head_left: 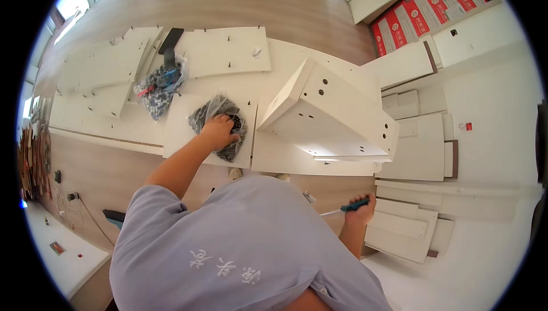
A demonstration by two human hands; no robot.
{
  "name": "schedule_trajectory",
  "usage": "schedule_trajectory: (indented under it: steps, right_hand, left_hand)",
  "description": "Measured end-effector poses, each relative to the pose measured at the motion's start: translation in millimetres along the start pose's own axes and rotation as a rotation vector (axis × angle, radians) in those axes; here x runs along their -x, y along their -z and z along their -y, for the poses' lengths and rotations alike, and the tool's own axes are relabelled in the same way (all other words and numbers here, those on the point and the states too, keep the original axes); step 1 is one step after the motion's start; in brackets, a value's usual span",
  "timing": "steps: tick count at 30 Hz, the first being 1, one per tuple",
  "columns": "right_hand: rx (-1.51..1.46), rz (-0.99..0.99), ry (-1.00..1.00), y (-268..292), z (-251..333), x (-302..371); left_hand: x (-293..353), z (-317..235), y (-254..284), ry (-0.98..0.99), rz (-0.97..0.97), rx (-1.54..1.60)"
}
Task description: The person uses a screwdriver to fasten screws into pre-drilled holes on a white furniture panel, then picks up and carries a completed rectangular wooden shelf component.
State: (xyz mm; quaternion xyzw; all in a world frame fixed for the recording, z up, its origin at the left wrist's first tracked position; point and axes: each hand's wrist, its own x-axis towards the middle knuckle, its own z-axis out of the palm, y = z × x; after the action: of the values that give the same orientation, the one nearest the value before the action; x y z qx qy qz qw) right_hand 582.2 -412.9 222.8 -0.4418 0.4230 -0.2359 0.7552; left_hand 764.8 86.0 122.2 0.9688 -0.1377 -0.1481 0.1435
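My left hand (pixel 218 132) rests at the mouth of a clear plastic bag of small dark fittings (pixel 229 152), its thumb apart from the fingers and its fingertips partly hidden among the contents. That bag lies on a white panel (pixel 177 125). Out to the right, my right hand (pixel 361 213) is wrapped round the teal-and-dark handle of a screwdriver (pixel 349 206), whose shaft points left toward my body. In front of me and to the right stands a white box-like assembly (pixel 337 114) of joined panels with several drilled holes.
Beside the first bag sits another bag of fittings (pixel 157 98) with a dark power tool (pixel 169 54) on it. White panels with upright pegs (pixel 108 65) spread to the left. More panels (pixel 419 145) lean along the right wall. A cable (pixel 91 214) trails across the left floor.
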Motion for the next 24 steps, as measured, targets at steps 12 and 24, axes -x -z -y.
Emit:
schedule_trajectory:
  steps: [12,24]
  right_hand:
    - [0.764,1.264,0.638,-195.1,-35.8,129.6]
    - [0.779,0.849,1.618,-261.8,121.2,110.1]
  left_hand:
    - [68.0,-116.5,82.0,-0.43,0.074,0.794]
    - [109.0,119.0,-4.8,0.489,-0.443,0.47]
